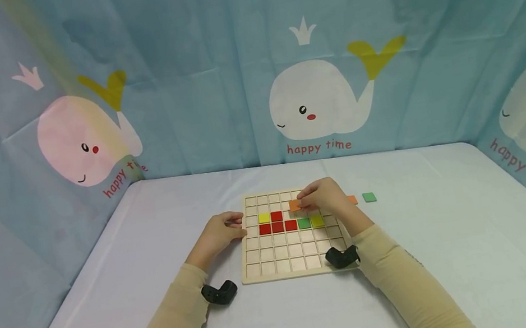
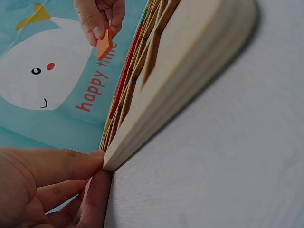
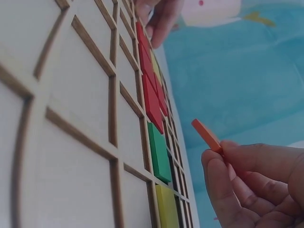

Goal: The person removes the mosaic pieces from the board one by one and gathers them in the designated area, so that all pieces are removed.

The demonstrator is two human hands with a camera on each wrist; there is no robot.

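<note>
A square wooden grid board [image 1: 277, 268] lies flat on the table. My left hand [image 1: 219, 233] holds its left edge between thumb and fingers, as the left wrist view also shows. Over the board's far part, my right hand [image 1: 325, 197] pinches an orange square tile [image 3: 207, 135] by one end, raised above the grid and tilted. Several tiles sit in the cells: one row has red tiles [image 1: 277, 227], a green tile [image 1: 304, 223] and a yellow tile [image 1: 317, 221]. Behind that row are another yellow tile [image 1: 264, 218] and a red tile [image 1: 276, 216].
Right of the board, a loose green tile [image 1: 369, 197] lies on the white tablecloth [image 1: 459, 248]. Beside it is another orange tile [image 1: 353, 200], partly hidden by my right wrist. A blue whale-print curtain [image 1: 214, 109] hangs behind the table.
</note>
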